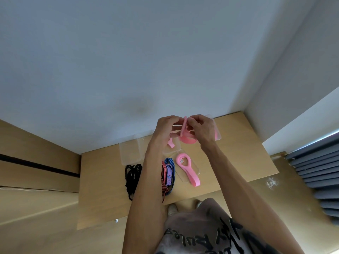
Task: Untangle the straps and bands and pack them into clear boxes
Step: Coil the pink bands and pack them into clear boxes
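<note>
At the centre of the frame, above a wooden table [238, 153], a person's left hand [166, 128] and right hand [202, 129] both pinch a pink band [185, 133] held in the air. Below it, a second pink band [187, 169] lies across a clear box [196, 170]; striped straps [167, 176] and black straps [133, 177] rest lower left.

Pink band [186, 138] held up; others on table.
</note>
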Tool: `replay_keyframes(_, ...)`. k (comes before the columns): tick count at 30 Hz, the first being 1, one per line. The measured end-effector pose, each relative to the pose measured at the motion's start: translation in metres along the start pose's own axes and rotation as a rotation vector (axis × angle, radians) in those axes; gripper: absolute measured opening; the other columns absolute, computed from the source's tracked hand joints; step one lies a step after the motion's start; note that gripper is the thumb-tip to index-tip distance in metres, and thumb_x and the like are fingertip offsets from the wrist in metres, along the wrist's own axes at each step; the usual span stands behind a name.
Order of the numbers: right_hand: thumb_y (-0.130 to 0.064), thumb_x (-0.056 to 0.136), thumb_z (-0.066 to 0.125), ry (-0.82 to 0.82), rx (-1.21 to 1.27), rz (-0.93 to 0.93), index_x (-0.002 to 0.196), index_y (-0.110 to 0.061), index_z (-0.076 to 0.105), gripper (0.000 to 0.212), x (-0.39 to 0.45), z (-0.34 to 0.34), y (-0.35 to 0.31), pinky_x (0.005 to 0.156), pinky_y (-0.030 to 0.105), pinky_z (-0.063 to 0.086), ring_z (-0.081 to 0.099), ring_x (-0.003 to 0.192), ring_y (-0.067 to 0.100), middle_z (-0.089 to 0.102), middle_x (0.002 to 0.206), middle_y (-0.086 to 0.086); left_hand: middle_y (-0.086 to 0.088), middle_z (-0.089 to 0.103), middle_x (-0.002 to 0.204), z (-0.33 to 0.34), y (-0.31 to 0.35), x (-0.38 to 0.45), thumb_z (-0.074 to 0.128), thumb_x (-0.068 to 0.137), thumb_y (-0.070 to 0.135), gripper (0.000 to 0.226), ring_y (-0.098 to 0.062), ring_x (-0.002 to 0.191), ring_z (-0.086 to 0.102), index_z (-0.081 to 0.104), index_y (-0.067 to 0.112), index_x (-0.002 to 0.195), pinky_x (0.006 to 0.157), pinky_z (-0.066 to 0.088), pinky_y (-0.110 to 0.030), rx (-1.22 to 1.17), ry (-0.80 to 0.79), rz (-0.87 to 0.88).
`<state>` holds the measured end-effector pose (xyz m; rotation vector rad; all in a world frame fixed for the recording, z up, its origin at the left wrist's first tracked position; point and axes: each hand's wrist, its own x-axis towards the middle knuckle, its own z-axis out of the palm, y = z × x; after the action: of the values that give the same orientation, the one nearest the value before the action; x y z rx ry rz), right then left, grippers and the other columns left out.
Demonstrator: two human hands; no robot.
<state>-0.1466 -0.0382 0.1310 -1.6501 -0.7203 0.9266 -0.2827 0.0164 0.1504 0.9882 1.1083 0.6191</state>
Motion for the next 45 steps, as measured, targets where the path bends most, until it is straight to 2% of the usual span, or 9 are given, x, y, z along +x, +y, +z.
replay_keyframes(6,-0.027,0.088,0.07,-0.048,0.074,0.019,0.105,-0.013,0.062,0.024,0.001,0.001,0.0,0.062,0.026,0.057,0.072,0.069,0.009,0.075,0.075,-0.003,-0.005,0.075,0.072,0.0,-0.002,0.0,0.077,0.083,0.001,0.008,-0.019,0.066,0.073,0.072,0.006,0.087,0.055,0.055,-0.024,0.119,0.064,0.062)
replay_keyframes(10,-0.058,0.083,0.067,-0.084,-0.073,-0.006,0.084,-0.01,0.066,0.048,-0.001,0.005,0.0,0.069,0.032,0.048,0.063,0.071,0.013,0.07,0.076,-0.001,-0.003,0.076,0.075,0.001,-0.001,0.006,0.074,0.084,0.003,0.01,-0.02,0.073,0.074,0.075,0.012,0.087,0.07,0.061,-0.036,0.24,0.133,0.155)
replay_keyframes(14,-0.045,0.089,0.069,-0.199,-0.056,0.008,0.075,-0.004,0.068,0.044,0.005,-0.001,-0.005,0.065,0.026,0.039,0.05,0.06,0.004,0.06,0.063,-0.007,-0.007,0.075,0.08,-0.004,-0.001,0.004,0.074,0.086,0.011,0.008,-0.024,0.079,0.074,0.079,0.014,0.092,0.074,0.063,-0.04,0.189,0.114,0.23)
replay_keyframes(22,-0.029,0.093,0.058,-0.354,0.262,0.064,0.084,-0.008,0.052,0.023,0.0,-0.008,-0.005,0.077,0.041,0.041,0.046,0.082,0.026,0.049,0.085,0.015,-0.006,0.071,0.083,-0.001,0.005,-0.002,0.062,0.084,-0.003,0.018,-0.021,0.078,0.069,0.073,0.011,0.083,0.064,0.055,-0.031,-0.294,0.076,0.117)
replay_keyframes(28,-0.022,0.102,0.04,-0.357,0.309,0.224,0.107,-0.002,0.055,0.025,0.005,-0.02,0.007,0.088,0.047,0.052,0.068,0.106,0.038,0.073,0.111,0.017,0.0,0.055,0.069,-0.014,0.003,0.005,0.044,0.096,-0.002,0.023,-0.01,0.054,0.048,0.064,0.008,0.089,0.055,0.044,-0.019,-0.672,0.034,0.107)
replay_keyframes(34,-0.02,0.103,0.038,-0.38,0.37,0.265,0.126,0.009,0.053,0.04,0.0,-0.021,0.01,0.085,0.049,0.055,0.068,0.103,0.05,0.066,0.111,0.03,-0.003,0.056,0.072,-0.016,-0.001,0.013,0.059,0.094,0.004,0.008,-0.013,0.059,0.051,0.067,0.003,0.097,0.061,0.048,-0.027,-0.505,0.133,0.054)
replay_keyframes(37,-0.024,0.102,0.044,-0.314,0.312,0.215,0.121,0.007,0.052,0.037,0.002,-0.02,0.006,0.076,0.04,0.056,0.072,0.098,0.042,0.071,0.109,0.023,-0.005,0.061,0.069,-0.014,-0.007,0.016,0.064,0.085,0.006,0.008,-0.02,0.066,0.056,0.067,0.006,0.077,0.069,0.049,-0.036,-0.242,0.3,-0.011)
replay_keyframes(39,-0.027,0.103,0.044,-0.28,0.309,0.189,0.114,0.003,0.053,0.033,0.003,-0.022,0.005,0.073,0.038,0.055,0.074,0.094,0.036,0.075,0.101,0.015,-0.008,0.067,0.078,-0.014,-0.011,0.017,0.066,0.086,0.009,0.004,-0.022,0.075,0.064,0.069,0.007,0.084,0.07,0.056,-0.034,-0.205,0.346,-0.063)
replay_keyframes(45,-0.026,0.101,0.049,-0.245,0.346,0.168,0.099,-0.01,0.05,0.016,0.007,-0.023,0.006,0.073,0.038,0.056,0.074,0.086,0.022,0.077,0.092,0.006,-0.017,0.068,0.104,-0.012,-0.021,0.011,0.072,0.09,0.02,0.028,-0.029,0.082,0.069,0.063,0.01,0.114,0.06,0.053,-0.029,-0.325,0.061,-0.111)
